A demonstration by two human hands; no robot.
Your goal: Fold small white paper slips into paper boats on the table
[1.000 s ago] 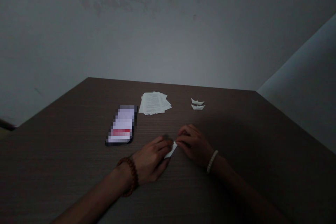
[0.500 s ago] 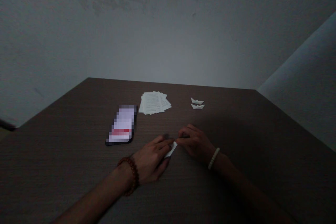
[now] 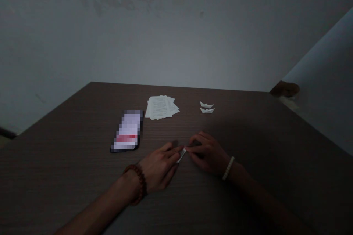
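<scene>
A small folded piece of white paper (image 3: 181,155) lies on the table, mostly covered by fingers, so its full shape is hidden. My left hand (image 3: 160,165), with a brown bead bracelet at the wrist, holds the paper down under its fingers. At the paper's far end, the fingertips of my right hand (image 3: 205,152) are closed on its corner, touching the left fingertips. A pale bead bracelet is on the right wrist. Beyond the hands, two small folded paper boats (image 3: 207,110) sit one behind the other.
Left of the hands lies a phone (image 3: 127,130) with a blurred lit screen. A stack of printed paper sheets (image 3: 160,107) is fanned out behind it. The brown table (image 3: 68,125) meets a stained grey wall (image 3: 165,51). A brown patch (image 3: 286,90) shows by the far right corner.
My right hand has shifted very slightly to the right, and less of the folded paper shows between the hands. A brown patch has appeared by the table's far right corner.
</scene>
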